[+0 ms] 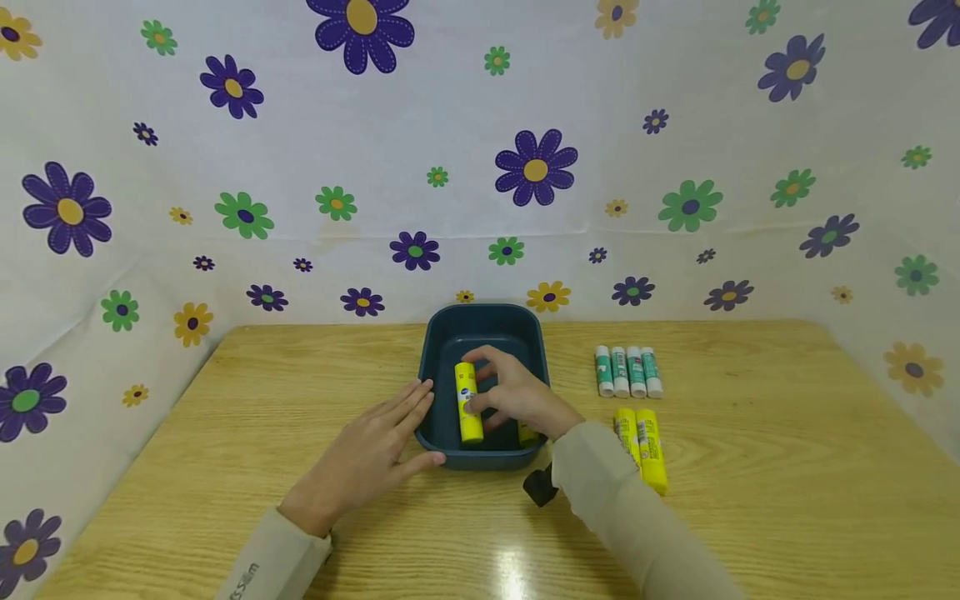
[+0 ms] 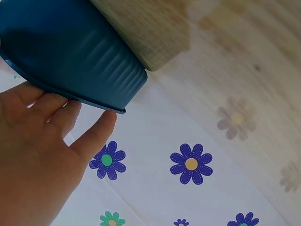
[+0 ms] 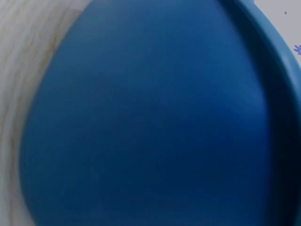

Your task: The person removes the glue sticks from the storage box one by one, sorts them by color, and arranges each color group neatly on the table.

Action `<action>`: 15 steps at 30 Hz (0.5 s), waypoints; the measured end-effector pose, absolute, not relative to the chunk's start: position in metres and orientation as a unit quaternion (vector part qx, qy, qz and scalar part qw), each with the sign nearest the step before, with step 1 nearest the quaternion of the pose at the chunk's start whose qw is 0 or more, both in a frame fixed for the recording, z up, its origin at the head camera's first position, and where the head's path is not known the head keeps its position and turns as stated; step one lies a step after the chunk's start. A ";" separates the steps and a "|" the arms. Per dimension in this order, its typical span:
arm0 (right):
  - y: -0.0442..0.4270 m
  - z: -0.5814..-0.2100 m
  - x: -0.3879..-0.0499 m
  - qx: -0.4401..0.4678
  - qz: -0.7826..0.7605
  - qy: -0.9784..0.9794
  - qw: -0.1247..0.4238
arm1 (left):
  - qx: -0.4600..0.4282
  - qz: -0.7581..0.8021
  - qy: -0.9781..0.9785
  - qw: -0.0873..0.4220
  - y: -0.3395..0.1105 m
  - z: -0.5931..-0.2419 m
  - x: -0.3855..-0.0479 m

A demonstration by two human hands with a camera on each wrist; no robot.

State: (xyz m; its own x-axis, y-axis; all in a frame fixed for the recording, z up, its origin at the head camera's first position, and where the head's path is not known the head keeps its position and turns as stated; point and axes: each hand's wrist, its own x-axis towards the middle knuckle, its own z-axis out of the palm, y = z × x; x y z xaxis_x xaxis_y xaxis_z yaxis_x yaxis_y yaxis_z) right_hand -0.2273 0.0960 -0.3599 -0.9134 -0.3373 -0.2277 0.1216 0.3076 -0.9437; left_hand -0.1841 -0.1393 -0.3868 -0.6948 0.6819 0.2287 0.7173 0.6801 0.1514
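A dark blue plastic bin [image 1: 483,460] stands on the table. Inside it, my right hand [image 1: 517,392] holds a yellow glue stick [image 1: 468,408], thumb at its side and a finger near its far end. Part of a second yellow glue stick [image 1: 527,433] shows in the bin below my right hand, which hides the rest. My left hand [image 1: 375,450] rests with extended fingers on the bin's left rim; the left wrist view shows this hand [image 2: 47,136] at the rim too. Only the bin's wall [image 3: 150,113] fills the right wrist view, without the hand.
Right of the bin, several small white-and-green glue sticks [image 1: 635,372] lie side by side. Nearer me, two yellow glue sticks [image 1: 651,450] lie together, partly behind my right sleeve. A flower-printed cloth [image 1: 450,125] hangs behind the wooden table [image 1: 750,467].
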 end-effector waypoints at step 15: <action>0.126 -0.348 -0.229 -0.069 -0.593 0.781 0.182 | -0.374 -0.109 -0.918 0.072 -0.139 -0.387 -0.182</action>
